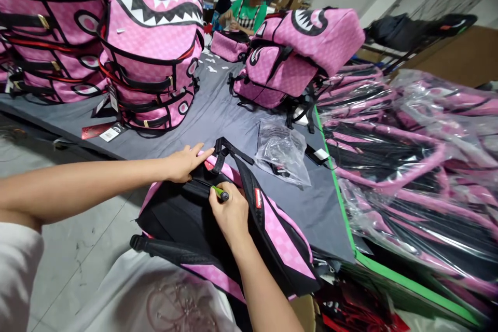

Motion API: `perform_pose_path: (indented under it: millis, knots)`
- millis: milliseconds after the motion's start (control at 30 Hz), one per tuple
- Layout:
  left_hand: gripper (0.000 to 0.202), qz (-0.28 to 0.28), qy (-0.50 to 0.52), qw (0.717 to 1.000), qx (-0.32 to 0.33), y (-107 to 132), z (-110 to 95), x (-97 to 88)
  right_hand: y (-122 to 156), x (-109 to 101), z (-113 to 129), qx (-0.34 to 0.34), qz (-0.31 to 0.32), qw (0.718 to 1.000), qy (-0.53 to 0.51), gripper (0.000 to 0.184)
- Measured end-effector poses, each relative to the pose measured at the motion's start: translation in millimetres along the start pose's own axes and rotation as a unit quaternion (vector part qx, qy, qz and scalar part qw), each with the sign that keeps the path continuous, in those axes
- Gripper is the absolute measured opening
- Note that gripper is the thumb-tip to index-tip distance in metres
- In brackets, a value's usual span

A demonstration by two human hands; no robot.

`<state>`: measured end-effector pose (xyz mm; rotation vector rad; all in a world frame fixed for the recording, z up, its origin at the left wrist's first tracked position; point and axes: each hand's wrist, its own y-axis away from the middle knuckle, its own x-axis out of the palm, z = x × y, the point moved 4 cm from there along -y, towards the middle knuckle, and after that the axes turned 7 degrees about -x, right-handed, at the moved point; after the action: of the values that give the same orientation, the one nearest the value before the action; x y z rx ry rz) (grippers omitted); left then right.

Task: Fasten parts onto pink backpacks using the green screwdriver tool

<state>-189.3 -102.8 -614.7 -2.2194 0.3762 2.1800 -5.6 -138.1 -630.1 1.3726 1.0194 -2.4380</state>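
Observation:
A pink and black backpack (288, 238) lies tilted between my lap and the table edge, its black back panel and straps facing up. At its top edge, my left hand (187, 163) grips the fabric beside the top loop, one or two fingers stretched toward a small red label. My right hand (231, 212) is closed around a green-and-black-handled tool (220, 193) with a thin dark shaft. The shaft points left across the panel toward my left fingers; its tip is hard to make out there. One padded shoulder strap (175, 250) lies across the near side.
Pink backpacks are stacked (155, 57) at the left and back of the grey table (218, 109). A crumpled clear plastic bag (282, 150) lies ahead. Plastic-wrapped backpacks (389, 155) are heaped right, beyond a green edge (342, 207). A person in green (249, 13) sits across the table.

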Motion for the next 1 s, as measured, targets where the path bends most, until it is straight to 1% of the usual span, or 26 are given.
perform_pose_path:
  millis: [67, 100, 167, 233, 267, 333, 367, 467, 600, 700, 867, 1000]
  knots:
    - [0.11, -0.006, 0.009, 1.0, 0.012, 4, 2, 0.8, 1, -3, 0, 0.002, 0.008, 1.0, -0.011, 0.014]
    - [0.11, -0.016, 0.014, 1.0, 0.003, 7, 3, 0.5, 1, -4, 0, 0.002, 0.013, 1.0, -0.019, 0.013]
    - [0.11, -0.026, 0.032, 0.998, -0.054, 11, 6, 0.0, 2, -6, -1, 0.001, 0.02, 0.999, -0.039, 0.012]
    - [0.106, -0.003, 0.054, 0.991, -0.121, 14, 11, 1.4, 2, -9, -3, -0.005, 0.021, 0.998, -0.061, 0.009]
    - [0.105, 0.018, 0.063, 0.988, -0.137, 14, 12, 2.6, 2, -10, -4, -0.008, 0.021, 0.997, -0.07, 0.008]
    - [0.103, 0.055, 0.069, 0.988, -0.129, 11, 12, 4.2, 1, -11, -5, -0.012, 0.024, 0.997, -0.079, 0.009]
    - [0.103, 0.062, 0.066, 0.989, -0.12, 9, 12, 4.0, 1, -11, -6, -0.01, 0.029, 0.996, -0.079, 0.011]
    - [0.103, 0.076, 0.055, 0.989, -0.111, 5, 12, 2.6, -4, -8, -3, 0.005, 0.045, 0.995, -0.088, 0.017]
    - [0.103, 0.089, 0.061, 0.989, -0.104, 5, 12, 1.7, -12, 4, 10, 0.011, 0.043, 0.988, -0.151, 0.012]
    - [0.104, 0.097, 0.072, 0.988, -0.1, 4, 14, 3.4, -18, 15, 17, 0.006, 0.061, 0.983, -0.171, 0.016]
    - [0.105, 0.09, 0.098, 0.986, -0.1, -1, 19, 8.9, -22, 23, 18, 0.027, 0.097, 0.98, -0.17, 0.015]
    - [0.106, 0.076, 0.107, 0.986, -0.099, -1, 20, 12.1, -22, 23, 23, 0.015, 0.096, 0.984, -0.15, 0.018]
